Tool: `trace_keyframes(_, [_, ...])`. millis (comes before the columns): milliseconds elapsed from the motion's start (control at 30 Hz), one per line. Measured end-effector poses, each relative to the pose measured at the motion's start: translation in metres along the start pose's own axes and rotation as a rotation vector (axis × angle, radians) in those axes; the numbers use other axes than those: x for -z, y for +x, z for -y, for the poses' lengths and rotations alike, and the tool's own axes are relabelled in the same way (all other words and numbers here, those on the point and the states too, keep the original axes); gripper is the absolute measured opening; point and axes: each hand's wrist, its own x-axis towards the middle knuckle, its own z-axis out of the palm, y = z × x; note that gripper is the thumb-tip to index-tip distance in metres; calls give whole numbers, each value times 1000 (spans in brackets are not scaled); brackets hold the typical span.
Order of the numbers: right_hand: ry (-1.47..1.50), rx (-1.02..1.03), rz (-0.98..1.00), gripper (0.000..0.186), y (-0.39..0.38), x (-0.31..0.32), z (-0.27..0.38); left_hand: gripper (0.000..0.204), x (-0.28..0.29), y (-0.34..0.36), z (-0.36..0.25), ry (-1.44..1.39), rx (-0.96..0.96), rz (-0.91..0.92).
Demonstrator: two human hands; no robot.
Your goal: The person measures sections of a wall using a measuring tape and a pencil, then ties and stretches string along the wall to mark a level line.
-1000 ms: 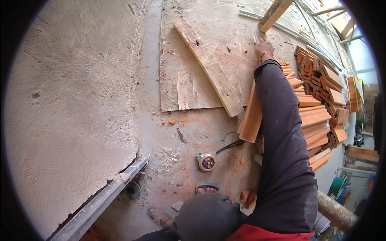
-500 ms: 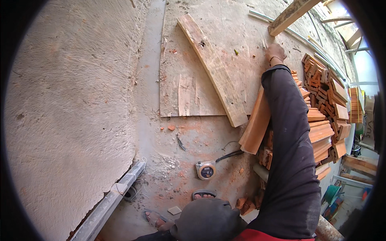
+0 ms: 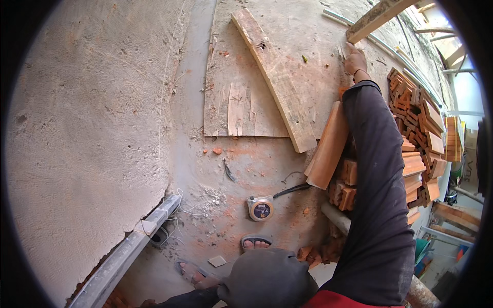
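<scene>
My right hand [image 3: 355, 60] is stretched far forward, beside the foot of a slanting wooden post [image 3: 377, 21]. Its fingers are curled; whether anything is in them is hidden. Under the right forearm lies a long terracotta tile [image 3: 327, 149]. My left hand [image 3: 148, 303] only just shows at the lower edge, too cut off to read its fingers. A tape measure [image 3: 261, 209] with a black strap rests on the floor in front of my knee. Left of the right arm, a wooden plank [image 3: 277, 82] lies slantwise on a dusty sheet of board [image 3: 218, 110].
Stacked terracotta pieces [image 3: 411, 110] stand to the right of my arm. A rough plastered wall [image 3: 92, 128] fills the left side. Near it a metal bar [image 3: 131, 251] has loose string round it. Thin pale pipes [image 3: 400, 56] lie at the far right, and broken brick pieces [image 3: 310, 255] near my knee.
The view has shifted a little, so floor things sit slightly higher. My right hand stays by the post's foot, its fingers now nearer the post. My left hand has come into the lower edge.
</scene>
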Motion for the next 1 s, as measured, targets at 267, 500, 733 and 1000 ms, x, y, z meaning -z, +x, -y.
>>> trace_keyframes(267, [-233, -11, 115, 30, 13, -10, 30, 23, -27, -8, -14, -36, 51, -22])
trace_keyframes(500, [-253, -61, 83, 28, 13, -11, 27, 23, -48, -7, -20, -57, 75, -10])
trace_keyframes(733, [-59, -431, -23, 30, 7, 2, 34, 23, -65, -6, -24, -87, 69, -4])
trace_keyframes(1000, [-293, -291, 153, 33, 46, -39, 2, 23, -85, -36, -10, -144, 31, -32])
